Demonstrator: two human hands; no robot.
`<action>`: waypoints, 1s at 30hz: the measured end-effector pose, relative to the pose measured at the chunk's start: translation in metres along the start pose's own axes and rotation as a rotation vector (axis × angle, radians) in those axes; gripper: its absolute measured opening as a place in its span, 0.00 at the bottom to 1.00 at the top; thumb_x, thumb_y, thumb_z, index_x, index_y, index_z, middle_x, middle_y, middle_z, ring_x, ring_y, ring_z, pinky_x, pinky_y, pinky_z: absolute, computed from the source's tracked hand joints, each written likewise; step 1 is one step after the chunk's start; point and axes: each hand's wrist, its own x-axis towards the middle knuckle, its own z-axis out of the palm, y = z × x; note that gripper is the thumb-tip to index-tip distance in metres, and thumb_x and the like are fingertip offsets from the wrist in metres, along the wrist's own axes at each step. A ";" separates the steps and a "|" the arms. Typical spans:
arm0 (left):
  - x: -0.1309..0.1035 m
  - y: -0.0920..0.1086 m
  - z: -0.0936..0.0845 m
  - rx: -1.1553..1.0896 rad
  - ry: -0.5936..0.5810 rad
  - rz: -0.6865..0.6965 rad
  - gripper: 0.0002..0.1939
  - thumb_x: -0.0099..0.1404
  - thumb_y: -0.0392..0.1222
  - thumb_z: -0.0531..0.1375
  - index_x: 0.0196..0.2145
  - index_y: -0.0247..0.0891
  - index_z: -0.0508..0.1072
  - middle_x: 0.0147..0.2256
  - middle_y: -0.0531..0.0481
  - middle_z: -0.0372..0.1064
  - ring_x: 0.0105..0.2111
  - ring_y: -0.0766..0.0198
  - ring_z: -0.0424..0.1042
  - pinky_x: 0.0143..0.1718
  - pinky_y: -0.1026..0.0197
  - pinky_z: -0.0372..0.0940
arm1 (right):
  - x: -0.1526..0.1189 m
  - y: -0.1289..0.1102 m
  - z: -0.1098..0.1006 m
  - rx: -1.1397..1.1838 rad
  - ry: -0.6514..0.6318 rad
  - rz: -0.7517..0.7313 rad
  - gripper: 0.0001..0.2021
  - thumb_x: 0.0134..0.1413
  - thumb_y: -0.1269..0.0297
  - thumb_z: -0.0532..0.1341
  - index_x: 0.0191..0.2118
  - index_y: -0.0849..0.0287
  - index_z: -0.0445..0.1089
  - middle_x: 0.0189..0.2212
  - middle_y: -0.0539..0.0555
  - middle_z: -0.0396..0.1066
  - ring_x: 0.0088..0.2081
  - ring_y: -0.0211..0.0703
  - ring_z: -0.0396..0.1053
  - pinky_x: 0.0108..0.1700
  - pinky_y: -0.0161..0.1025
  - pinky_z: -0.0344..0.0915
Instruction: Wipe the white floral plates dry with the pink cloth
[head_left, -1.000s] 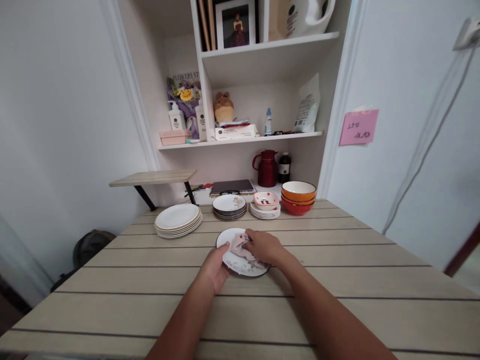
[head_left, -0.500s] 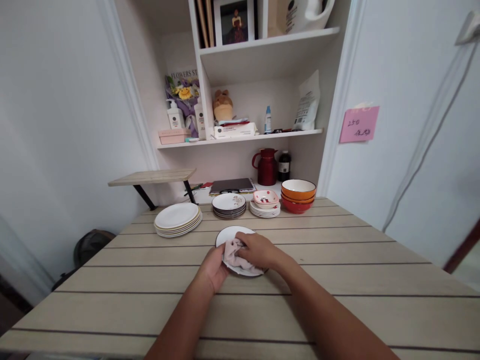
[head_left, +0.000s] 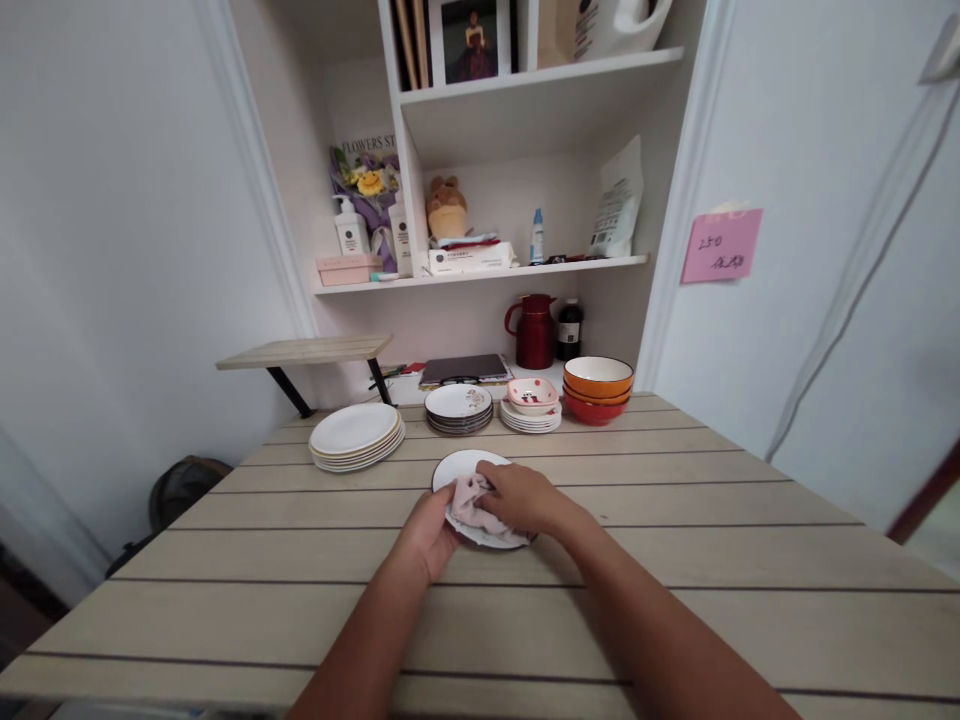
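A white plate with a dark rim (head_left: 454, 467) is in front of me near the middle of the table. My left hand (head_left: 433, 530) grips its left edge, fingers partly hidden under the plate. My right hand (head_left: 521, 498) is closed on a crumpled pale pink cloth (head_left: 471, 503) that lies against the plate's upper face. The cloth covers much of the plate's middle and lower right.
Behind the plate stand a stack of white plates (head_left: 355, 430), dark-rimmed plates (head_left: 458, 403), small plates with a pink bowl on top (head_left: 532, 393), and orange and red bowls (head_left: 598, 379). A raised wooden stand (head_left: 304, 351) is at the back left.
My right hand has shifted very slightly to the right over the plate, with the cloth. My left hand keeps its grip on the plate's edge.
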 end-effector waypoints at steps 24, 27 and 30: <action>-0.003 0.003 -0.001 -0.036 -0.017 -0.014 0.13 0.61 0.33 0.58 0.43 0.27 0.73 0.36 0.38 0.77 0.33 0.56 0.76 0.39 0.57 0.70 | 0.002 0.007 0.003 0.094 -0.038 -0.080 0.17 0.50 0.59 0.58 0.47 0.53 0.66 0.41 0.54 0.73 0.39 0.45 0.68 0.33 0.35 0.55; -0.003 0.003 0.002 -0.033 -0.030 -0.012 0.13 0.59 0.30 0.57 0.42 0.27 0.74 0.35 0.39 0.77 0.33 0.57 0.76 0.39 0.58 0.70 | 0.005 0.002 0.009 0.206 0.039 -0.115 0.26 0.50 0.63 0.58 0.57 0.51 0.59 0.47 0.53 0.71 0.44 0.44 0.68 0.38 0.35 0.57; -0.002 0.002 0.003 -0.026 -0.036 -0.013 0.13 0.58 0.28 0.56 0.42 0.28 0.74 0.34 0.40 0.77 0.33 0.57 0.76 0.40 0.58 0.70 | 0.008 -0.002 0.015 0.303 0.143 -0.127 0.30 0.49 0.68 0.57 0.60 0.50 0.54 0.51 0.53 0.69 0.47 0.43 0.66 0.42 0.35 0.57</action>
